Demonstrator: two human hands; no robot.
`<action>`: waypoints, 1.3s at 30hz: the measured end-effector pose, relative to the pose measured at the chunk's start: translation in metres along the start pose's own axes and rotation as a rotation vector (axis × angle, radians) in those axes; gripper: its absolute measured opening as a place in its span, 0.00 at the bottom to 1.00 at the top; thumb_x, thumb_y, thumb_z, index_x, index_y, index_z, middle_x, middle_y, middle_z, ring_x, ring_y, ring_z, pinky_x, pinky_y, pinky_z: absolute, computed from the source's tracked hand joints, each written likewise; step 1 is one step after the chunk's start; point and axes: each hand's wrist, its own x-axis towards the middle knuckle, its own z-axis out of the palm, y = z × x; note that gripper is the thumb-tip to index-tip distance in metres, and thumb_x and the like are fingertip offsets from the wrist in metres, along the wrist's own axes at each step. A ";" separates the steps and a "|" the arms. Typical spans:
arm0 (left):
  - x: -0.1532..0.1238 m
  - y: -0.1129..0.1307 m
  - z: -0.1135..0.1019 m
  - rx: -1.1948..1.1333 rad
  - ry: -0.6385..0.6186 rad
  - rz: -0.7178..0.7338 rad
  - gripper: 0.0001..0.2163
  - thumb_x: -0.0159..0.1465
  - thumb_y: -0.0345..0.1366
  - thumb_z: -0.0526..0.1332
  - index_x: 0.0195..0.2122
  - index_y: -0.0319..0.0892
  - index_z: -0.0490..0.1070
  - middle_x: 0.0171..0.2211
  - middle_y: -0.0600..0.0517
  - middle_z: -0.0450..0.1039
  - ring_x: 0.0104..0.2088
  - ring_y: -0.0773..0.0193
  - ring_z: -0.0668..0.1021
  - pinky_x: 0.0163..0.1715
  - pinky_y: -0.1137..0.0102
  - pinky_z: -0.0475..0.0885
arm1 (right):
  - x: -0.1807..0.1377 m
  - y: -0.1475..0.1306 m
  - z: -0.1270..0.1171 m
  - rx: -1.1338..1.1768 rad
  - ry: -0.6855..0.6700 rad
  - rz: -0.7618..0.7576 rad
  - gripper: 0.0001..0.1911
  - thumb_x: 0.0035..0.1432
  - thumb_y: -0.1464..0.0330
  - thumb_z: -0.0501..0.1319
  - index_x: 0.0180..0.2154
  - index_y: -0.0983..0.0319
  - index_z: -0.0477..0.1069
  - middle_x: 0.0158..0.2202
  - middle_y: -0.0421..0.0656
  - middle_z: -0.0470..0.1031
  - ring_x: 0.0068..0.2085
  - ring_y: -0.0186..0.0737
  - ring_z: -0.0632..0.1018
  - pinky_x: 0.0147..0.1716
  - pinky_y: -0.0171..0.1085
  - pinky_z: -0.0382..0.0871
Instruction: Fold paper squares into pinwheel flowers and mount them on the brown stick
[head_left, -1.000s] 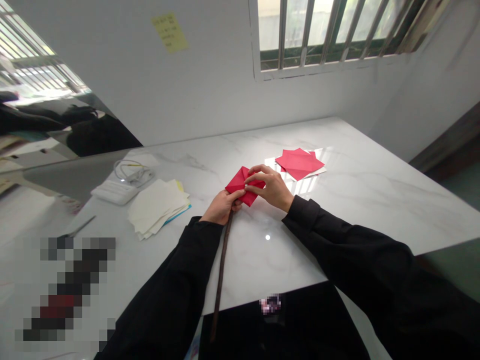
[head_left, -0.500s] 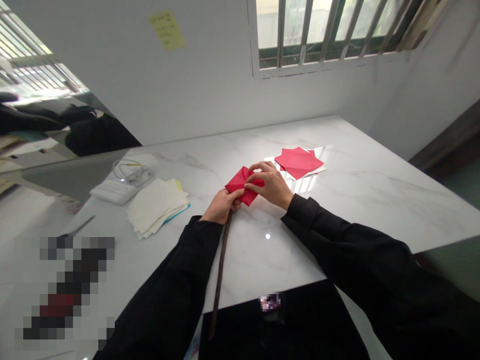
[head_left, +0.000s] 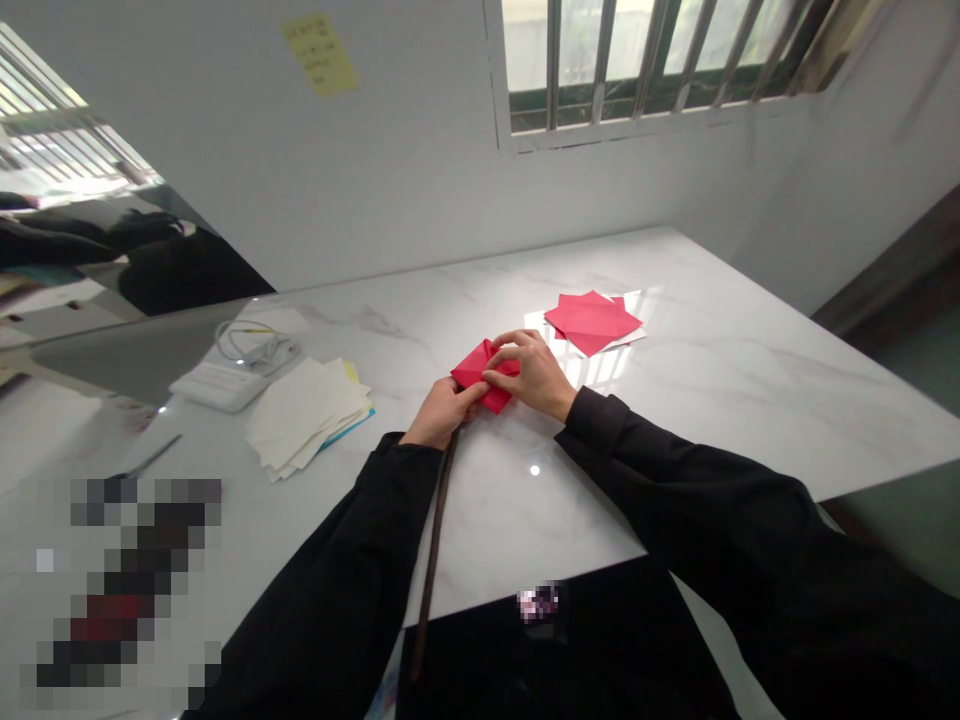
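A folded piece of red paper, with creases meeting near its middle, is held just above the white marbled table. My left hand grips its lower left edge, thumb on top and fingers underneath. From the right, my right hand reaches over the paper, its thumb and fingertips closed at the central fold and hiding the paper's right part. A dark brown strip runs from beneath my left hand down past the table's front edge; I cannot tell whether that hand holds it.
Beyond my right hand lies a stack of red paper sheets. To the left are a pile of cream paper sheets and a white box-like device with a coiled cable. A blurred-out dark object lies nearer the left front.
The view has shifted slightly. Both hands keep their places on the red paper, with my right fingertips moved a little at its central fold.
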 end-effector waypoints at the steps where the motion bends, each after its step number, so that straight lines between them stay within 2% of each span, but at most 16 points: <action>1: 0.000 0.000 0.000 0.004 -0.008 -0.003 0.15 0.52 0.38 0.75 0.27 0.41 0.67 0.17 0.60 0.57 0.17 0.74 0.58 0.19 0.75 0.48 | 0.000 0.000 0.000 -0.002 0.000 -0.006 0.01 0.59 0.68 0.75 0.34 0.57 0.84 0.50 0.47 0.81 0.56 0.53 0.74 0.60 0.55 0.69; 6: -0.001 0.001 -0.001 0.004 0.002 -0.006 0.16 0.53 0.38 0.74 0.26 0.41 0.66 0.17 0.60 0.58 0.17 0.75 0.59 0.18 0.76 0.50 | 0.002 -0.006 -0.002 0.035 0.030 -0.021 0.02 0.60 0.67 0.74 0.34 0.57 0.83 0.50 0.46 0.81 0.55 0.51 0.76 0.60 0.52 0.69; 11: 0.000 0.004 -0.002 -0.129 0.034 -0.016 0.18 0.55 0.40 0.74 0.26 0.42 0.63 0.17 0.60 0.58 0.16 0.76 0.57 0.16 0.78 0.50 | 0.009 0.012 -0.012 0.013 0.213 0.091 0.04 0.64 0.66 0.70 0.36 0.59 0.82 0.44 0.46 0.81 0.49 0.48 0.78 0.55 0.47 0.71; 15: 0.002 0.008 -0.003 -0.277 0.123 -0.007 0.20 0.58 0.42 0.74 0.26 0.42 0.62 0.19 0.60 0.58 0.16 0.76 0.59 0.14 0.80 0.50 | 0.010 0.040 -0.015 -0.126 0.132 0.244 0.03 0.60 0.69 0.72 0.33 0.60 0.82 0.37 0.46 0.79 0.44 0.48 0.78 0.53 0.48 0.71; 17: 0.002 0.011 -0.003 -0.359 0.168 -0.014 0.20 0.60 0.42 0.74 0.27 0.42 0.62 0.20 0.59 0.60 0.16 0.76 0.61 0.13 0.80 0.50 | 0.010 0.048 -0.013 -0.140 0.090 0.270 0.03 0.60 0.68 0.72 0.33 0.60 0.83 0.37 0.46 0.79 0.44 0.49 0.78 0.53 0.48 0.71; 20: 0.002 0.014 -0.005 -0.447 0.201 -0.046 0.16 0.63 0.44 0.71 0.32 0.41 0.65 0.24 0.56 0.68 0.16 0.76 0.62 0.12 0.80 0.49 | 0.010 0.048 -0.012 -0.094 0.084 0.258 0.04 0.62 0.67 0.70 0.36 0.59 0.85 0.40 0.47 0.81 0.45 0.48 0.79 0.54 0.48 0.71; 22: 0.003 0.015 -0.006 -0.475 0.212 -0.054 0.15 0.65 0.45 0.69 0.35 0.41 0.66 0.26 0.55 0.71 0.16 0.76 0.63 0.12 0.79 0.49 | 0.011 0.043 -0.013 -0.029 0.100 0.248 0.07 0.65 0.65 0.68 0.38 0.59 0.85 0.41 0.48 0.82 0.43 0.46 0.79 0.52 0.47 0.73; 26: 0.002 0.015 -0.004 -0.436 0.293 -0.014 0.20 0.61 0.47 0.73 0.31 0.43 0.62 0.21 0.60 0.62 0.16 0.75 0.64 0.12 0.79 0.49 | 0.010 0.029 -0.012 0.238 0.077 0.257 0.16 0.69 0.55 0.63 0.43 0.59 0.83 0.42 0.46 0.83 0.38 0.41 0.81 0.43 0.41 0.77; 29: 0.000 0.016 -0.001 -0.369 0.269 0.030 0.24 0.54 0.51 0.76 0.30 0.42 0.63 0.21 0.61 0.60 0.17 0.75 0.62 0.13 0.79 0.48 | 0.006 0.019 -0.008 0.428 -0.022 0.279 0.26 0.62 0.52 0.69 0.57 0.58 0.76 0.46 0.46 0.83 0.36 0.39 0.82 0.38 0.38 0.78; 31: -0.003 0.016 0.001 -0.314 0.200 0.066 0.26 0.51 0.52 0.78 0.34 0.41 0.67 0.24 0.60 0.63 0.17 0.76 0.62 0.13 0.79 0.48 | 0.003 0.014 -0.004 0.469 -0.071 0.283 0.35 0.57 0.55 0.74 0.62 0.57 0.71 0.48 0.47 0.82 0.34 0.38 0.82 0.35 0.37 0.78; 32: -0.004 0.015 0.002 -0.278 0.166 0.083 0.27 0.49 0.51 0.79 0.37 0.40 0.68 0.25 0.59 0.64 0.18 0.77 0.63 0.14 0.79 0.48 | 0.002 0.013 -0.002 0.467 -0.080 0.279 0.35 0.56 0.58 0.74 0.63 0.57 0.70 0.48 0.47 0.82 0.33 0.37 0.81 0.34 0.37 0.78; 35: -0.006 0.012 0.004 -0.170 0.124 0.111 0.29 0.45 0.45 0.81 0.40 0.40 0.69 0.26 0.60 0.65 0.19 0.77 0.62 0.15 0.79 0.49 | 0.001 0.009 0.000 0.456 -0.067 0.267 0.27 0.59 0.63 0.70 0.60 0.59 0.71 0.41 0.44 0.83 0.30 0.36 0.80 0.32 0.35 0.76; 39: -0.003 0.008 0.004 -0.155 0.197 0.090 0.25 0.48 0.46 0.79 0.35 0.41 0.66 0.22 0.62 0.59 0.18 0.77 0.61 0.15 0.79 0.50 | 0.004 0.007 0.000 0.508 0.008 0.310 0.13 0.64 0.63 0.64 0.48 0.60 0.76 0.31 0.40 0.81 0.27 0.34 0.78 0.29 0.33 0.73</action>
